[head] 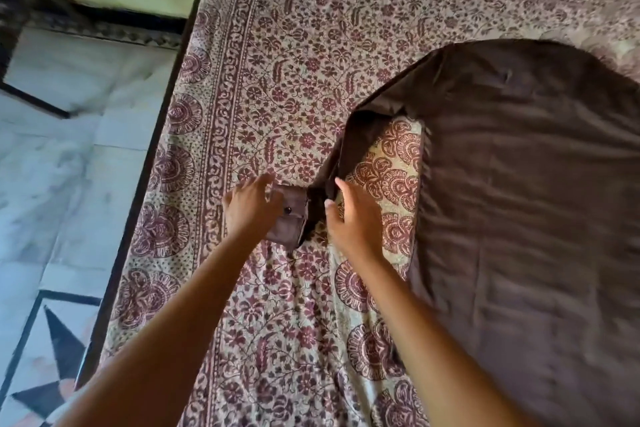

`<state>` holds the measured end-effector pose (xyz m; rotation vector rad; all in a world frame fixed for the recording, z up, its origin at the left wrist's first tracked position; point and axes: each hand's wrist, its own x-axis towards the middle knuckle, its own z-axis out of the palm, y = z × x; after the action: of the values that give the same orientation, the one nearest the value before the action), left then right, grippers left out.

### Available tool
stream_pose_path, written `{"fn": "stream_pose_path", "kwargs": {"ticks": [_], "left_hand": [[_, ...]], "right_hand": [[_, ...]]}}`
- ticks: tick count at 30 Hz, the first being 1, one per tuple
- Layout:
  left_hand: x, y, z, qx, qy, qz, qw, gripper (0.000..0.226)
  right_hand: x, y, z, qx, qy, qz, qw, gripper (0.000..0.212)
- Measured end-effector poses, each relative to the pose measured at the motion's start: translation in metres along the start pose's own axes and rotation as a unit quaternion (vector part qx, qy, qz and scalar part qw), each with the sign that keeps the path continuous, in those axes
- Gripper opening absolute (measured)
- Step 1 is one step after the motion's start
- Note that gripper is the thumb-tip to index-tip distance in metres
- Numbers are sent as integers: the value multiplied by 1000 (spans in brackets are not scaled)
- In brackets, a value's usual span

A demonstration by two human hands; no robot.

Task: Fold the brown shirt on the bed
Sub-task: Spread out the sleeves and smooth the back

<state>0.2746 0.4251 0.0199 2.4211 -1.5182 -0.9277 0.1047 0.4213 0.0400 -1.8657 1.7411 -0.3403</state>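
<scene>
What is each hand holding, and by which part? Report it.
Brown cloth shirt, at its sleeve: left hand presses straight fingers on the buttoned cuff; right hand meets the sleeve beside it, grip unclear.

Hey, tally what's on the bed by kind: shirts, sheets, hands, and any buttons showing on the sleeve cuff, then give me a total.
Shirts: 1, the brown shirt
Sheets: 1, the patterned sheet
Hands: 2, the left hand and the right hand
Buttons: 1, the button on the cuff
Total: 5
</scene>
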Motion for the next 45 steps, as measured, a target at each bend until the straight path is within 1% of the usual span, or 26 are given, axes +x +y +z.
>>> {"fn": "stream_pose_path", "kwargs": {"ticks": [4, 5, 7, 9, 11, 13, 15, 17, 18, 19, 21, 22, 23, 24, 26, 28, 29, 31, 34, 36, 38, 39, 40, 42, 43, 45], "left_hand": [[25, 8, 28, 50, -74, 36, 995, 55], [23, 7, 32, 71, -82, 37, 993, 55], [15, 4, 34, 126, -79, 48, 988, 43], [9, 0, 25, 113, -38, 71, 990, 27], [1, -2, 4, 58, 83, 107, 989, 17], [-9, -5, -18, 33, 228, 147, 962, 22], [-19, -13, -28, 51, 308, 196, 929, 27], [-29, -29, -21, 91, 296, 274, 911, 18], [-35, -41, -12, 112, 258, 306, 909, 16], [-40, -53, -3, 140, 201, 320, 915, 20], [-49, -78, 15, 188, 47, 288, 938, 33], [-50, -86, 20, 181, -11, 251, 951, 38], [-50, -92, 24, 148, -40, 207, 966, 43], [-49, -94, 24, 94, -42, 157, 982, 48], [-43, -87, 21, -30, 26, 28, 999, 50], [-33, -74, 18, -101, 108, -96, 984, 37], [-28, -67, 18, -106, 112, -140, 978, 41], [-23, -55, 22, -84, 64, -167, 980, 64], [-26, -41, 28, -23, -16, -125, 992, 90], [-34, -42, 39, 31, -45, -50, 997, 108], [-46, -47, 52, 122, -45, 38, 991, 116], [-50, -50, 56, 154, -27, 60, 986, 114], [-51, -53, 60, 155, -1, 58, 986, 104], [-47, -52, 53, 80, 72, 42, 993, 60], [-43, -51, 44, 10, 100, 34, 994, 38], [-34, -47, 13, -191, 98, -5, 977, 10]], "right_hand": [[36, 5, 21, 13, 3, 69, 998, 45], [43, 7, 24, 25, -11, 90, 996, 47], [53, 9, 29, 63, -37, 124, 990, 50], [59, 7, 31, 108, -29, 151, 982, 50], [64, 3, 33, 165, -4, 189, 968, 48], [70, -8, 34, 310, 5, 242, 920, 50], [80, -22, 35, 452, -14, 275, 848, 63], [91, -34, 37, 515, -40, 324, 792, 70], [97, -38, 38, 525, -47, 358, 771, 71], [101, -39, 40, 516, -49, 390, 761, 69], [105, -35, 48, 482, -32, 427, 764, 58], [105, -30, 52, 484, -30, 440, 756, 54], [103, -27, 56, 499, -36, 450, 740, 53], [99, -24, 60, 514, -49, 455, 726, 51], [91, -13, 69, 541, -66, 450, 707, 54], [84, -9, 69, 580, -65, 445, 679, 61], [80, -8, 68, 602, -64, 440, 663, 62], [77, -8, 66, 631, -60, 433, 641, 60], [77, -20, 60, 617, -61, 446, 646, 54], [83, -36, 51, 622, -57, 439, 646, 47], [90, -56, 43, 621, -73, 428, 652, 47], [93, -67, 39, 614, -87, 420, 662, 52], [95, -75, 37, 600, -104, 408, 680, 56], [99, -87, 33, 564, -133, 384, 719, 58], [100, -91, 31, 547, -141, 372, 737, 58], [100, -90, 30, 514, -134, 338, 777, 61]]}}
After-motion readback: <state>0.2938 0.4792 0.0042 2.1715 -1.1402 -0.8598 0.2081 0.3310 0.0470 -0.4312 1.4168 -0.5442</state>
